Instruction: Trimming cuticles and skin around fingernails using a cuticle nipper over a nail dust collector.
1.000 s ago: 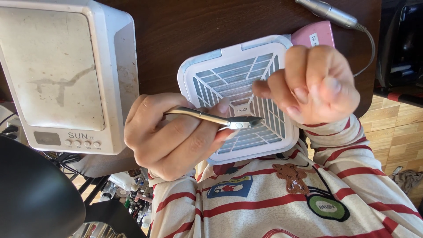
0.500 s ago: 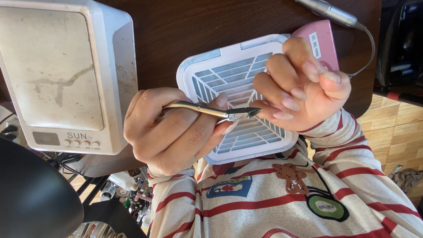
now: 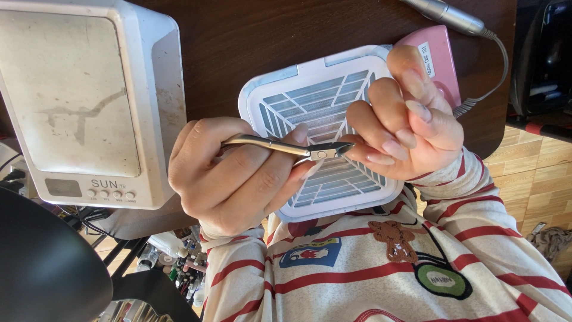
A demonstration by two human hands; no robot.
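Observation:
My left hand (image 3: 232,179) is shut on a pair of steel cuticle nippers (image 3: 268,143), held level with the jaws pointing right. The jaw tip touches a fingertip of my right hand (image 3: 417,131), beside the nail. My right hand holds nothing; its fingers are curled in, with the long nails turned toward me. Both hands hover over a white nail dust collector (image 3: 310,101) with a slatted grille. My sleeves are white with red stripes.
A white nail lamp (image 3: 77,101) stands at the left on the dark wooden table (image 3: 268,36). A pink nail drill box (image 3: 438,59) sits behind my right hand; its grey handpiece (image 3: 447,13) and cable (image 3: 500,65) lie at the back right. A black rounded object (image 3: 42,262) fills the lower left.
My right hand has lowered and turned, bringing its curled fingers to the nippers. The nipper tip now meets a different fingertip. My left hand has barely moved.

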